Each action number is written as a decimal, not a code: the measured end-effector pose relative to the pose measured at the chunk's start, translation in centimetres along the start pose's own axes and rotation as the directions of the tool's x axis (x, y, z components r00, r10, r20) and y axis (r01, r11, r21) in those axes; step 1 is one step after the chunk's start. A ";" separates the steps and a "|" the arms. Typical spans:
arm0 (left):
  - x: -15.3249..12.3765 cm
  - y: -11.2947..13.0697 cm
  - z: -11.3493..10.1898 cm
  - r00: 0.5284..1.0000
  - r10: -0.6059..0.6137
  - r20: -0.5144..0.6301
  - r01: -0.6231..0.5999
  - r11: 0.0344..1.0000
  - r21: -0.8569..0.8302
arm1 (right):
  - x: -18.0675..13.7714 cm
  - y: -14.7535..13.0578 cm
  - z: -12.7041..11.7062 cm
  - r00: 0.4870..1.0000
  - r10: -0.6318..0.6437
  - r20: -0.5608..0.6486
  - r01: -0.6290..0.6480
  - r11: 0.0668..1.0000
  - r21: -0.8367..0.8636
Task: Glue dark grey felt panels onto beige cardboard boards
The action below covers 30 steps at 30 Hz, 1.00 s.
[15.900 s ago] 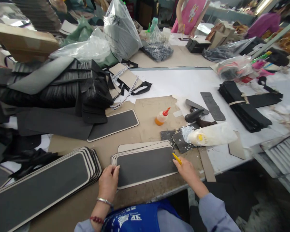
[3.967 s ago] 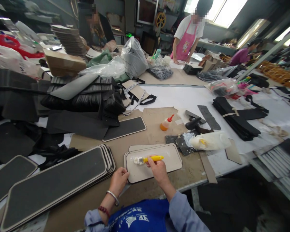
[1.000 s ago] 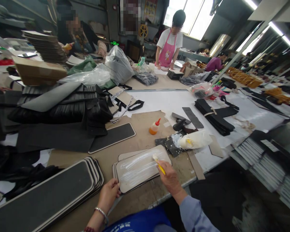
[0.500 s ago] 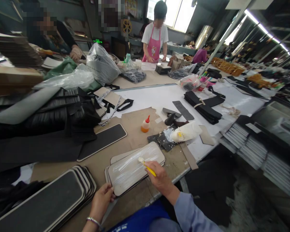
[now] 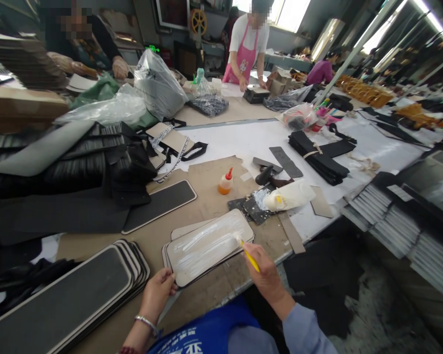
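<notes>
In front of me lies a small stack of rounded beige panels, the top panel [image 5: 210,246] streaked with wet white glue. My right hand [image 5: 264,268] grips a yellow-handled brush [image 5: 250,256], its whitened bristles touching the panel near its right end. My left hand [image 5: 159,290] pinches the panel's near left corner between thumb and fingers. Beyond the stack stands a small glue bottle [image 5: 225,183] with a red nozzle and orange liquid. Right of it, a white plastic container [image 5: 290,195] lies on its side on glue-spotted dark boards [image 5: 256,210].
At left is a pile of black panels with pale edges [image 5: 77,290]; a single dark panel [image 5: 162,205] lies behind it. Black material [image 5: 66,162] is heaped farther left. A bundle of black strips [image 5: 319,157] rests at right. Two co-workers stand across the table.
My right hand has drawn the brush rightward along the panel toward its right end. My left hand stays at the corner. The co-worker in the pink apron now has hands on a dark stack.
</notes>
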<state>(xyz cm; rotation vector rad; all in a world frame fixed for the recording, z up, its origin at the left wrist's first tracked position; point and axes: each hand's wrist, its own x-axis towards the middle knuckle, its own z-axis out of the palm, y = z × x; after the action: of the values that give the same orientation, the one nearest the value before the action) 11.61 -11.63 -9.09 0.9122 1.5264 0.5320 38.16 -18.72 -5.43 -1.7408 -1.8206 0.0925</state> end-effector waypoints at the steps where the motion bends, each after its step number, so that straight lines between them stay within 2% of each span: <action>1: 0.0 0.0 0.0 1.000 0.001 -0.001 -0.001 1.000 -0.002 | 0.3 0.8 -0.2 0.999 0.021 -0.033 -0.022 0.999 -0.035; 3: 0.0 0.0 0.1 1.000 0.007 -0.007 -0.007 1.000 -0.008 | 0.7 2.3 -0.4 0.998 0.039 -0.056 -0.044 0.995 -0.091; 6: 0.0 -0.2 0.2 1.000 0.013 -0.020 -0.014 0.999 -0.031 | 0.7 2.7 -0.1 1.000 0.016 0.002 -0.016 0.996 -0.091; 9: 0.1 -0.4 0.2 0.999 0.020 -0.029 -0.021 0.998 -0.052 | -0.1 1.3 0.4 0.998 -0.028 0.051 0.029 0.999 -0.025; 14: 0.0 -0.3 0.5 0.999 0.008 -0.047 -0.012 0.997 -0.076 | -1.5 -1.3 0.9 1.000 -0.010 -0.013 0.010 1.000 -0.019; 16: 0.0 -0.2 0.6 0.998 0.003 -0.058 -0.007 0.997 -0.074 | -1.6 -2.4 1.3 0.999 -0.016 0.028 0.015 0.999 0.045; 19: 0.1 -0.1 0.6 0.998 -0.016 -0.058 0.012 0.998 -0.066 | -0.8 -3.9 1.9 0.992 -0.061 0.113 0.038 0.980 0.196; 21: 0.1 0.1 0.6 0.998 -0.029 -0.058 0.025 0.998 -0.062 | 0.3 -4.0 2.5 0.994 -0.063 0.084 0.043 0.974 0.221; 25: 0.1 0.4 0.5 0.997 -0.055 -0.061 0.052 0.997 -0.051 | 2.6 -3.3 4.3 0.999 -0.043 -0.010 0.043 0.990 0.134; 27: 0.1 0.6 0.5 0.996 -0.065 -0.062 0.061 0.997 -0.055 | 3.0 -3.9 5.1 0.998 -0.063 0.030 0.058 0.988 0.144; 30: 0.1 0.6 0.5 0.995 -0.071 -0.070 0.067 0.996 -0.062 | 3.3 -6.6 5.8 0.983 -0.111 0.144 0.064 0.952 0.299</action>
<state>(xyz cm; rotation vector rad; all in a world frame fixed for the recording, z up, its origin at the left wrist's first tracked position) 12.24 -11.27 -8.83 0.7990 1.5924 0.5629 29.82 -14.46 -5.98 -1.4772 -1.8837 0.4549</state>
